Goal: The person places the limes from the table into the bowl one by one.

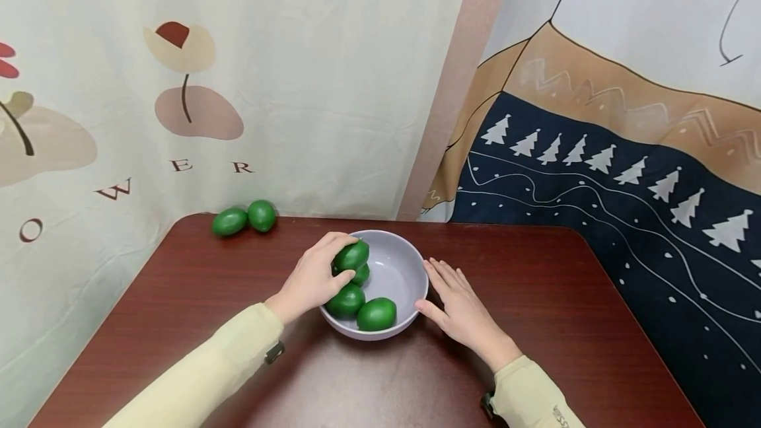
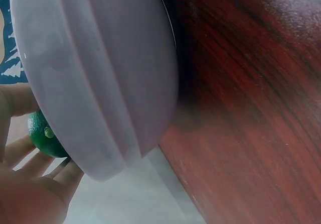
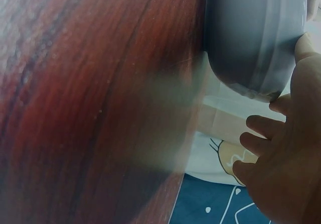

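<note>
A pale lavender bowl (image 1: 404, 268) stands on the table, with green limes along its left and front inside. My left hand (image 1: 316, 274) reaches over the bowl's left rim and holds a lime (image 1: 352, 255) between thumb and fingers. Under that one, another lime (image 1: 361, 275) is partly hidden. Two more limes lie at the front of the bowl, one left (image 1: 346, 300) and one nearer the middle (image 1: 377, 314). With its fingers extended, my right hand (image 1: 464, 309) touches the bowl's right side; in the right wrist view its thumb and a fingertip meet the bowl wall (image 3: 251, 33).
Two limes, one on the left (image 1: 230, 222) and one on the right (image 1: 261, 215), sit side by side at the table's back left corner. The dark red wooden table (image 1: 511, 263) ends at a printed curtain (image 1: 333, 84) behind it.
</note>
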`<state>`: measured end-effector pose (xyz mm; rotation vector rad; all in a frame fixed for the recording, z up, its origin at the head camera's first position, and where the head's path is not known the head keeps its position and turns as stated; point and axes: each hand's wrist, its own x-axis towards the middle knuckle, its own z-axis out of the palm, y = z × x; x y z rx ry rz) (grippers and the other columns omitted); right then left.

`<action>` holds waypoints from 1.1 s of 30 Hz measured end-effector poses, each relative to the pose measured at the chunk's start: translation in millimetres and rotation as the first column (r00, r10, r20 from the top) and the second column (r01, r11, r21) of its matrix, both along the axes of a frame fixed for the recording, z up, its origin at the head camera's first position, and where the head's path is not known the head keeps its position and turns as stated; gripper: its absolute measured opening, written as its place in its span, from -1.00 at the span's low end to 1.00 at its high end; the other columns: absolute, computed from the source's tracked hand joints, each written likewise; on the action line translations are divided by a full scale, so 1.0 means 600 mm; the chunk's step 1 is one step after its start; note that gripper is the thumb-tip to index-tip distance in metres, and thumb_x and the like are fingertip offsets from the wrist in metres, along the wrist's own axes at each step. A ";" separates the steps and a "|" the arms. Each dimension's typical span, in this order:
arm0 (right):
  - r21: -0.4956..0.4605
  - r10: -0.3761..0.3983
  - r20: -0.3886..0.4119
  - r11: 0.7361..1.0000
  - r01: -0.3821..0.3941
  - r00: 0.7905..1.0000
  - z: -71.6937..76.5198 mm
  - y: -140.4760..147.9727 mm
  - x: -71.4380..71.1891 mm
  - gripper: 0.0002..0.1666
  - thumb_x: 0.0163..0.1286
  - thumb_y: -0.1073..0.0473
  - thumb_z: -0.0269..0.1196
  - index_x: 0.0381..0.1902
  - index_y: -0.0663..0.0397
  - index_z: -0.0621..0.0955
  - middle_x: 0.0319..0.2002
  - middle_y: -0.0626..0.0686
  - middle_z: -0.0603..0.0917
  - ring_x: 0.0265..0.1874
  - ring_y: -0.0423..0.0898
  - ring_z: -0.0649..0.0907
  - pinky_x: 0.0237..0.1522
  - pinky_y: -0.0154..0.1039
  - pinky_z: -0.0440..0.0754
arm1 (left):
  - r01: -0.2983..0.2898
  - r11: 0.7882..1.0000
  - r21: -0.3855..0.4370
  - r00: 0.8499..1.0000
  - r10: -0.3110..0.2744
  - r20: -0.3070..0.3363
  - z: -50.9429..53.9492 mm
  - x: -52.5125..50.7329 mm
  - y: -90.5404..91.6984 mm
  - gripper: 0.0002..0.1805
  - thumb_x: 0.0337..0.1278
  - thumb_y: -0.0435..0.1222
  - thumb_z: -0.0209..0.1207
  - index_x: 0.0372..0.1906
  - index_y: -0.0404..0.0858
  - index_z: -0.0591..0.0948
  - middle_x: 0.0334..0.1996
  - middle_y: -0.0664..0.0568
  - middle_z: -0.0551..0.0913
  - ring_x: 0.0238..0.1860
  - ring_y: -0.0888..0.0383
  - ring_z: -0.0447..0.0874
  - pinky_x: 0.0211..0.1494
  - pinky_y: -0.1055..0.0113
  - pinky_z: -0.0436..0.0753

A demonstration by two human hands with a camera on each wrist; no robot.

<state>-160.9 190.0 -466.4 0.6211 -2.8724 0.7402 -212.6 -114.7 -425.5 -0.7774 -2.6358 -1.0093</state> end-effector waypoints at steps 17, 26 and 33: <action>0.012 -0.007 0.020 1.000 0.007 1.000 0.000 0.000 -0.001 -0.06 0.48 -0.18 0.26 0.62 0.12 0.23 0.57 0.22 0.26 0.58 0.26 0.19 0.57 0.24 0.04 | 0.116 0.992 -0.042 0.993 -0.116 -0.009 0.011 -0.025 0.031 -0.41 0.12 -0.45 0.37 0.31 -0.28 0.57 0.25 -0.04 0.57 0.16 -0.03 0.64 0.24 -0.01 0.61; 0.000 -0.006 0.005 1.000 0.006 1.000 -0.001 0.000 0.001 -0.07 0.47 -0.15 0.29 0.61 0.13 0.25 0.56 0.24 0.29 0.56 0.28 0.23 0.56 0.27 0.07 | 0.181 0.978 -0.104 0.983 -0.175 0.061 0.017 -0.043 0.049 -0.42 0.21 -0.43 0.35 0.35 -0.23 0.55 0.30 0.01 0.54 0.22 0.02 0.61 0.30 0.02 0.57; -0.002 0.005 -0.020 1.000 -0.005 1.000 -0.003 0.000 0.000 -0.08 0.46 -0.14 0.29 0.59 0.16 0.27 0.54 0.28 0.31 0.54 0.31 0.25 0.54 0.28 0.09 | 0.212 0.962 -0.171 0.977 -0.202 0.074 0.013 -0.054 0.061 -0.43 0.19 -0.37 0.38 0.33 -0.21 0.56 0.30 0.01 0.56 0.26 0.02 0.57 0.33 0.00 0.53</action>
